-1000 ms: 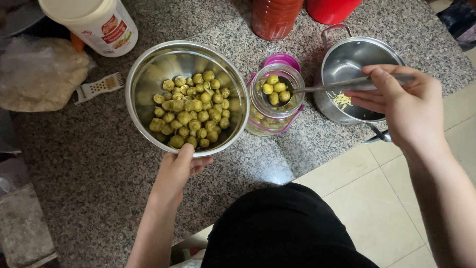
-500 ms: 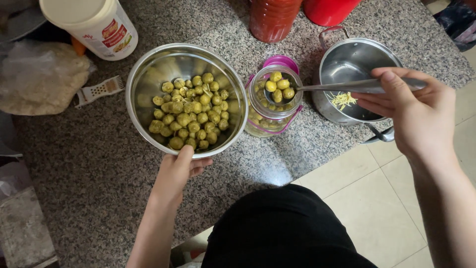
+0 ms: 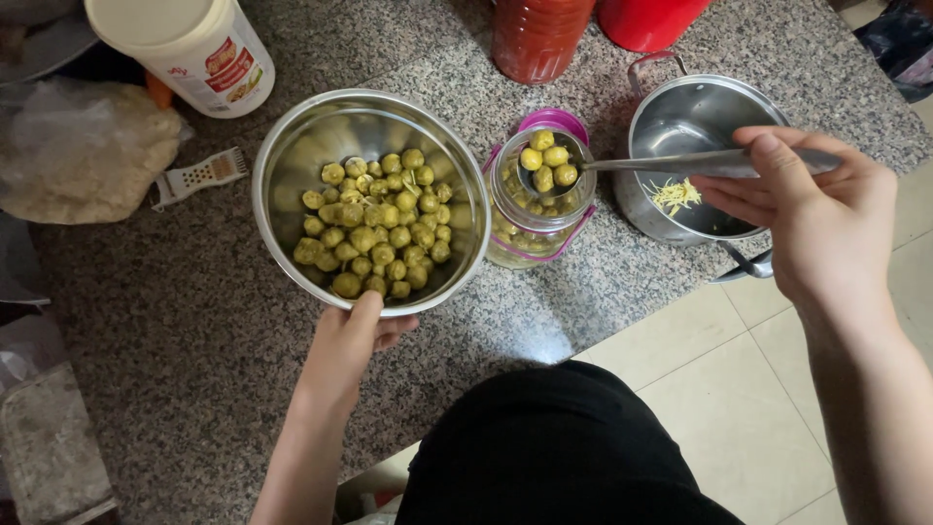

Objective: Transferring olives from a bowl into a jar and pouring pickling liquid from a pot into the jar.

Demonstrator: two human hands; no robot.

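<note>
Bowl [image 3: 282,165] of green fruits [image 3: 374,228] sits on the counter [image 3: 175,331], left hand [image 3: 355,335] gripping its near rim.
The spoon [image 3: 622,165], pinched in the right hand's [image 3: 812,219] fingers, now holds four fruits over the jar [image 3: 539,209], having shifted slightly since half a second ago; jar partly filled; pot [image 3: 680,122] holds yellow shreds.

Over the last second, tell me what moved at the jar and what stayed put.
The spoon in the right hand has stayed over the mouth of the glass jar; its green fruits look less heaped above the rim than before, and the handle sits a little more level. The left hand keeps its grip on the rim of the steel bowl. The bowl, jar and pot have not shifted.
</note>
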